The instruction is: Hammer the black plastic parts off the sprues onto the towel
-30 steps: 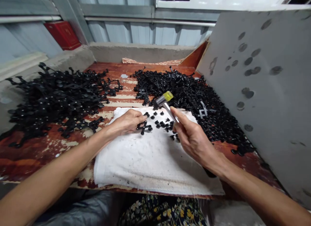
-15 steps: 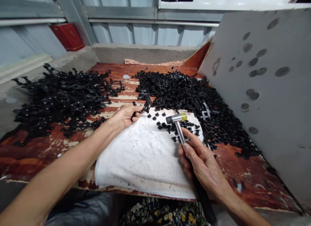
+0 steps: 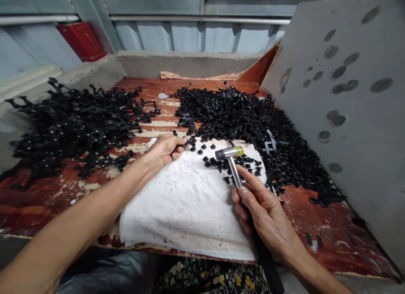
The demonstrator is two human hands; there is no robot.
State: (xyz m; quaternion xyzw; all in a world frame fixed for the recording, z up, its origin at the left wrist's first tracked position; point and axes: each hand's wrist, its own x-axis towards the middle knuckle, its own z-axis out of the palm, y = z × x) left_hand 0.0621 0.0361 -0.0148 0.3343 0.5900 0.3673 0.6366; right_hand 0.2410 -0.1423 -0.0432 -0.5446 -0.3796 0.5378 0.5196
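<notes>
My right hand [image 3: 261,201] is wrapped round the handle of a small mallet [image 3: 232,159] with a metal shaft, one black face and one yellow face. The mallet head hovers over the right part of a white cloth [image 3: 177,205]. At the cloth's far left edge, my left hand [image 3: 166,149] pinches a small black molded plastic piece [image 3: 185,143] with round knobs; my fingers partly hide it. Several loose black round-headed pieces [image 3: 200,152] lie on the cloth between my hands, and more [image 3: 248,161] are scattered behind and under the mallet.
A tangled heap of black branching plastic parts [image 3: 85,121] sits on the left of the worn red-brown table [image 3: 41,209]. A second large black heap [image 3: 228,108] spreads along the far right, against a spotted grey panel [image 3: 357,117]. A red box [image 3: 82,41] stands on the back-left ledge.
The camera view has tilted down slightly. Both hands keep nearly the same place, my left still pinching the black piece and my right still holding the mallet.
</notes>
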